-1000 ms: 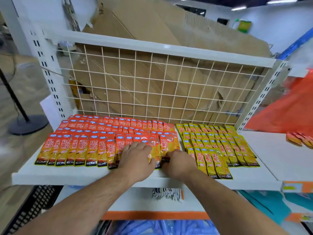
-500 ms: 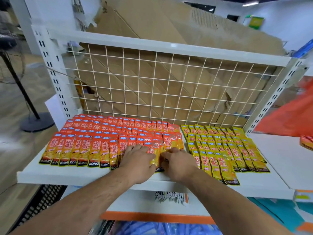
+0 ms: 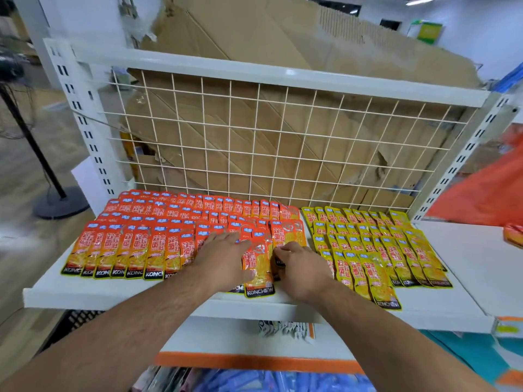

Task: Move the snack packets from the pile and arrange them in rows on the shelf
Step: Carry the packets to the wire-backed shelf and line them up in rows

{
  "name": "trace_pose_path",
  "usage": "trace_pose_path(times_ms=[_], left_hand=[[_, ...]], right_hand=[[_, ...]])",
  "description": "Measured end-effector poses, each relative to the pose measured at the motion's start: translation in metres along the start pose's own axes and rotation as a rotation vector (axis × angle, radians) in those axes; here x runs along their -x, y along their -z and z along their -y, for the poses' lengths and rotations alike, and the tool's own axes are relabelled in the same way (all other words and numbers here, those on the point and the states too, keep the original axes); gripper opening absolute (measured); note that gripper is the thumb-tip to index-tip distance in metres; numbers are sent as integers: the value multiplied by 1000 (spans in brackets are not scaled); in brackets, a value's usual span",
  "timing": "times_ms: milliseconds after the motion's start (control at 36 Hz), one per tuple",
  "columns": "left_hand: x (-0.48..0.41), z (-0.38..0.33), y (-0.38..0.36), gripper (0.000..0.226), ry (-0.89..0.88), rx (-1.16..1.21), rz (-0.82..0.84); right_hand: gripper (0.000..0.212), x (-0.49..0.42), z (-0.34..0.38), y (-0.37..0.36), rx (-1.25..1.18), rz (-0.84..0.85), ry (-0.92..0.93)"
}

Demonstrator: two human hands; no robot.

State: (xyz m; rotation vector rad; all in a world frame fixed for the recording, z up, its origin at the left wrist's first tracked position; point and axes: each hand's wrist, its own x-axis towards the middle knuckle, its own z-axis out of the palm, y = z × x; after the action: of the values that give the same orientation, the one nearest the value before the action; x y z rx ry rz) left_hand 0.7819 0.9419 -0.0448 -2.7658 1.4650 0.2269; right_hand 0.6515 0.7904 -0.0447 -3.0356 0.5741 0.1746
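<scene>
Orange-red snack packets (image 3: 133, 247) lie in overlapping rows on the left half of the white shelf (image 3: 119, 292). Yellow packets (image 3: 376, 250) fill rows on the right half. My left hand (image 3: 223, 258) lies flat, fingers spread, on the front row of orange packets, its thumb beside one orange packet (image 3: 259, 270) that sticks out toward the shelf's front edge. My right hand (image 3: 300, 267) rests just right of that packet, fingertips curled onto the edge of the packets there. Whether either hand grips a packet is not clear.
A white wire grid (image 3: 283, 142) backs the shelf, with flattened cardboard (image 3: 254, 52) behind it. White slotted uprights (image 3: 85, 123) stand at both sides. A few orange packets (image 3: 513, 236) lie on the neighbouring shelf at far right. A black stand base (image 3: 60, 205) sits on the floor left.
The view has drawn closer to the shelf. My hands shifted slightly apart, and one orange packet between them now sticks out toward the front edge.
</scene>
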Motion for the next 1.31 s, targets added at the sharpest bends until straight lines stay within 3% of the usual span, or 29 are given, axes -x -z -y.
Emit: trace_pose_path(times_ms=[306, 500, 722, 1306], left_hand=[[5, 1, -5, 78, 14, 73, -8], [9, 0, -9, 81, 134, 78, -21], [15, 6, -9, 81, 83, 53, -23], [18, -1, -3, 75, 83, 43, -57]], right_hand=[[59, -3, -2, -7, 8, -8, -13], [50, -1, -1, -14, 0, -47, -18], [39, -1, 1, -17, -12, -81, -12], [41, 9, -2, -13, -18, -76, 24]])
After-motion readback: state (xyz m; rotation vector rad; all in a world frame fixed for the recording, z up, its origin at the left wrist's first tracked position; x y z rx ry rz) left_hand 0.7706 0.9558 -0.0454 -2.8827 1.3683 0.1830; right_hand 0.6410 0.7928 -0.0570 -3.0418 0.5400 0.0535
